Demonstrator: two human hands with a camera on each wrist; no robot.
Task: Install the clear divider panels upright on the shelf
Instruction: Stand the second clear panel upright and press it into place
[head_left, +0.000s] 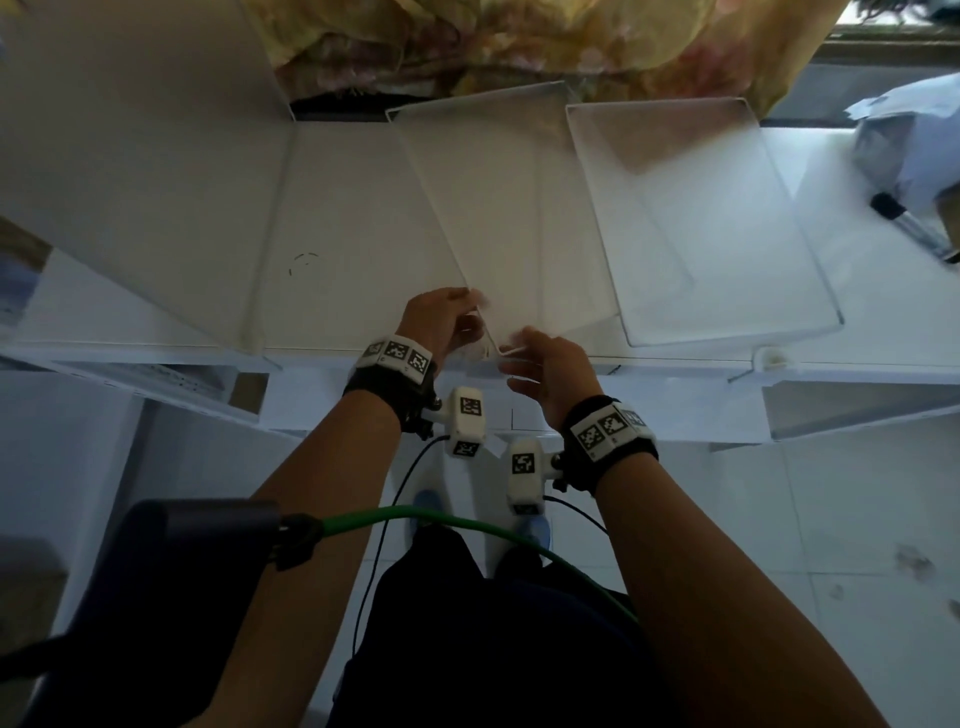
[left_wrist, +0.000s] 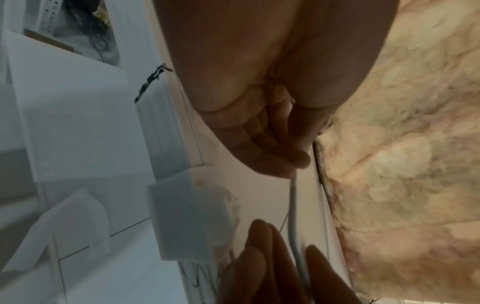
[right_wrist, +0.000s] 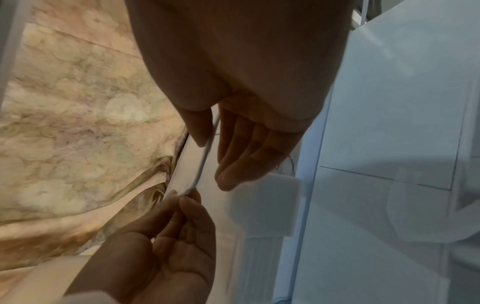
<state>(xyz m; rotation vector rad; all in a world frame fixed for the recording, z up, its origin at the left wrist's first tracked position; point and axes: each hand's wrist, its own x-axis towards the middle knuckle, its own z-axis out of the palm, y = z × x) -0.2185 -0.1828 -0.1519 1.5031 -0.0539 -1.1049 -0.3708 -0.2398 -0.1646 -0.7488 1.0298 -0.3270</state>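
A clear divider panel (head_left: 483, 208) stands tilted on the white shelf (head_left: 337, 234), running from the back to the front edge. My left hand (head_left: 441, 322) pinches its near corner between thumb and fingers (left_wrist: 283, 156). In the right wrist view the same pinch shows on the panel edge (right_wrist: 205, 156). My right hand (head_left: 540, 364) flanks that near edge: thumb (right_wrist: 200, 131) on one side, straight fingers (right_wrist: 241, 156) on the other, with a small gap. A second clear panel (head_left: 701, 223) stands on the shelf to the right.
A tall white side board (head_left: 130, 156) rises at the left of the shelf. Yellow floral cloth (head_left: 519, 41) hangs behind. A grey bag (head_left: 904, 150) and a dark-tipped stick (head_left: 909, 228) lie at the right. A green cable (head_left: 467, 519) crosses below my wrists.
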